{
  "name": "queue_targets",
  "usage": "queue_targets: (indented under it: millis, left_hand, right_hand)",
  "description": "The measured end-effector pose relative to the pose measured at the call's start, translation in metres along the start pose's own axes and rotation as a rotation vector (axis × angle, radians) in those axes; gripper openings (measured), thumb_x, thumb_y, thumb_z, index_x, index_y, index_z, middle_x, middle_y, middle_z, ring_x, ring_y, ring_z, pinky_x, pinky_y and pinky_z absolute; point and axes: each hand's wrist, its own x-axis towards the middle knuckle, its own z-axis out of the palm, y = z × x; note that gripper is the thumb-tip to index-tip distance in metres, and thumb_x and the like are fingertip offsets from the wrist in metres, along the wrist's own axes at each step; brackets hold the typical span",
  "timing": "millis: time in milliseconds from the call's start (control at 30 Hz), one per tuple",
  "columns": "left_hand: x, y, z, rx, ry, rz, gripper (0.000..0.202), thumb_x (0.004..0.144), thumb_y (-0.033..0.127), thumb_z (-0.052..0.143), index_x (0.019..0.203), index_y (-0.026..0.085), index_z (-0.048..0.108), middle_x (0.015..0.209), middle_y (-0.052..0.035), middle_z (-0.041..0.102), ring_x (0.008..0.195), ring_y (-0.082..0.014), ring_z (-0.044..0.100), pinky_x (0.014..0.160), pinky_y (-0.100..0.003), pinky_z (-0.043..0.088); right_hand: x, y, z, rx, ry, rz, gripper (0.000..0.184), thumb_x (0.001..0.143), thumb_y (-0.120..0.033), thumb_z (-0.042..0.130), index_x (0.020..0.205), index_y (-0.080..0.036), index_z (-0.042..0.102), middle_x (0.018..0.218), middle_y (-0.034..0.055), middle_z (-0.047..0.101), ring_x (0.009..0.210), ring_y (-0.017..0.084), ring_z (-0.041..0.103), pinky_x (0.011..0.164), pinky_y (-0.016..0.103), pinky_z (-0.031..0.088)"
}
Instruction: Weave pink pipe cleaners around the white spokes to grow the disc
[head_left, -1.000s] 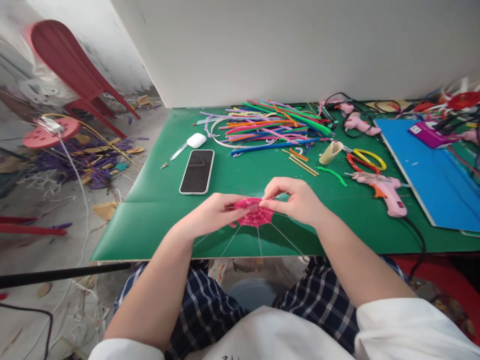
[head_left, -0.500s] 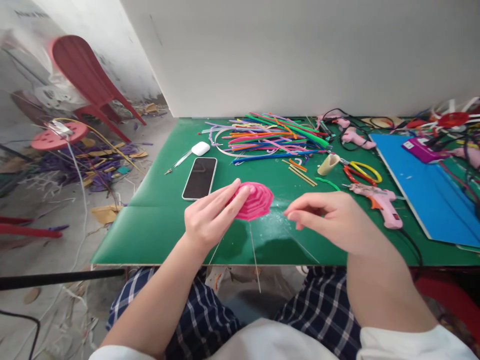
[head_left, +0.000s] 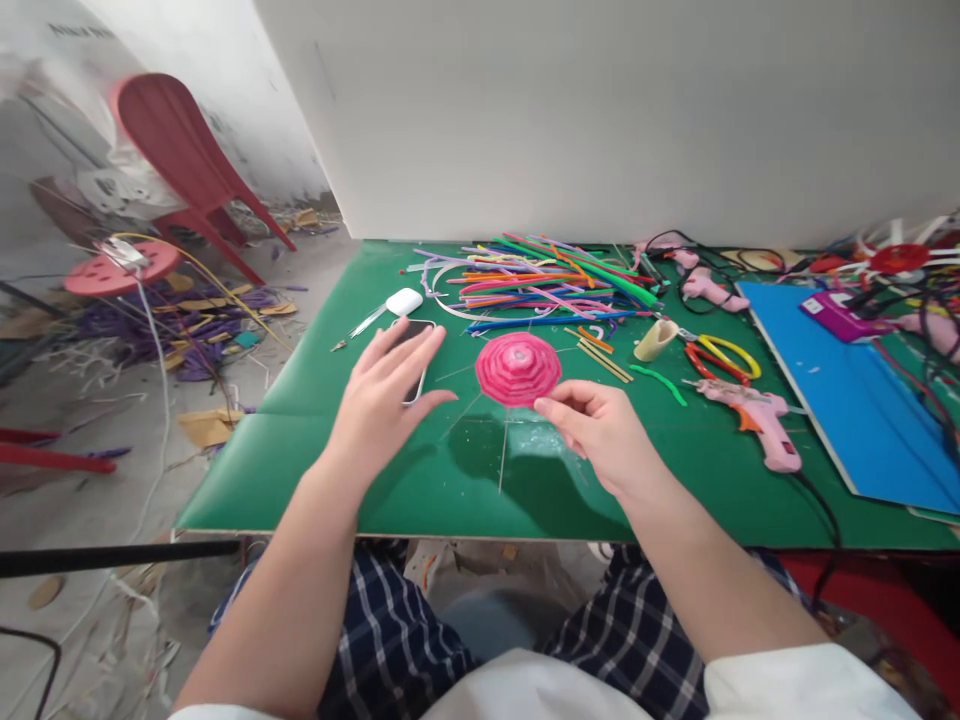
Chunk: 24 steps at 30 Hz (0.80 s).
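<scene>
**Right Hand (head_left: 592, 425) Pinches Pink Disc (head_left: 517, 370) Over Green Table (head_left: 262, 480)**

Thin pale spokes (head_left: 504, 450) radiate from the ribbed disc, gripped by its near right edge, while the left hand (head_left: 382, 395), splayed and holding nothing, partly hides a phone (head_left: 418, 328). Behind the disc lies a heap of multicolored stems (head_left: 555, 275); to the right rest a cream tube (head_left: 656, 341), a yellow-and-red-handled tool (head_left: 733, 347), a pink glue gun (head_left: 761, 415) and a blue board (head_left: 847, 400).
</scene>
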Motion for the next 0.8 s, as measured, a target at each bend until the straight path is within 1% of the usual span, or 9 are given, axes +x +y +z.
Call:
queue_targets:
  millis: [67,133,167,200,233,300,400,567,800]
  left_hand:
    - [0.0,-0.001,-0.012,0.0,0.124,-0.17,0.042,0.079,0.028,0.061,0.12,0.022,0.055,0.11,-0.0076,0.065,0.111,-0.0251,0.054,0.096,-0.043,0.041]
    - [-0.001,0.012,-0.017,-0.09,0.269,-0.444,0.032,0.082,0.027,0.056,0.114,0.022,0.059,0.092,-0.0053,0.069,0.091,-0.0197,0.063,0.084,-0.036,0.048]
    - [-0.002,0.022,-0.016,-0.204,0.261,-0.546,0.031,0.083,0.029,0.055,0.113,0.023,0.058,0.087,-0.0036,0.069,0.081,-0.0174,0.064,0.075,-0.033,0.051]
    - [-0.003,0.034,-0.013,-0.35,0.168,-0.603,0.032,0.083,0.03,0.055,0.114,0.023,0.057,0.082,-0.0021,0.069,0.077,-0.0167,0.065,0.071,-0.031,0.052]
    - [-0.003,0.046,-0.008,-0.5,0.061,-0.64,0.035,0.081,0.031,0.057,0.116,0.023,0.055,0.081,-0.0018,0.069,0.078,-0.0172,0.065,0.071,-0.03,0.052]
    - [-0.002,0.066,0.005,-0.802,-0.044,-0.704,0.047,0.077,0.029,0.063,0.122,0.023,0.049,0.088,-0.0036,0.069,0.086,-0.0185,0.065,0.078,-0.031,0.052]
    - [0.0,0.078,0.022,-1.134,-0.002,-0.827,0.057,0.075,0.027,0.065,0.126,0.022,0.041,0.086,-0.0034,0.069,0.083,-0.0179,0.066,0.078,-0.032,0.052]
    - [0.002,0.069,0.026,-1.265,0.092,-0.931,0.063,0.07,0.024,0.07,0.125,0.02,0.041,0.065,0.0021,0.065,0.063,-0.014,0.065,0.068,-0.028,0.053]
    - [0.001,0.071,0.026,-1.285,0.048,-0.962,0.069,0.068,0.024,0.072,0.127,0.021,0.038,0.07,-0.0008,0.067,0.066,-0.0154,0.066,0.053,-0.02,0.049]
  right_hand:
    - [0.003,0.005,0.001,0.016,0.064,-0.031,0.025,0.067,-0.038,0.069,0.062,-0.016,0.06,0.045,-0.0065,0.04,0.037,0.004,0.028,0.034,0.02,0.018]
    - [0.004,0.008,0.003,0.04,0.102,-0.055,0.024,0.067,-0.037,0.07,0.062,-0.016,0.06,0.045,-0.0069,0.039,0.036,0.003,0.027,0.034,0.02,0.018]
    - [0.004,0.01,0.005,0.052,0.116,-0.065,0.023,0.067,-0.037,0.07,0.062,-0.016,0.06,0.045,-0.007,0.039,0.036,0.003,0.027,0.034,0.02,0.018]
    - [0.004,0.011,0.006,0.062,0.127,-0.072,0.023,0.067,-0.037,0.07,0.063,-0.016,0.06,0.045,-0.0071,0.039,0.036,0.003,0.027,0.034,0.02,0.018]
    - [0.003,0.012,0.008,0.068,0.135,-0.078,0.022,0.067,-0.037,0.07,0.063,-0.017,0.061,0.045,-0.007,0.039,0.037,0.004,0.027,0.035,0.02,0.018]
    - [0.002,0.015,0.011,0.061,0.136,-0.082,0.022,0.067,-0.037,0.07,0.064,-0.017,0.062,0.044,-0.007,0.039,0.037,0.004,0.027,0.035,0.021,0.019]
    - [-0.001,0.019,0.017,0.002,0.108,-0.074,0.022,0.068,-0.039,0.068,0.064,-0.017,0.063,0.044,-0.0062,0.041,0.037,0.005,0.028,0.037,0.022,0.022]
    - [-0.002,0.023,0.022,-0.136,0.096,-0.089,0.021,0.07,-0.038,0.067,0.075,-0.018,0.068,0.049,-0.0035,0.049,0.041,0.008,0.035,0.038,0.022,0.027]
    - [-0.002,0.023,0.022,-0.257,0.119,-0.155,0.019,0.073,-0.038,0.063,0.073,-0.019,0.067,0.058,-0.0008,0.057,0.047,0.01,0.043,0.044,0.023,0.036]
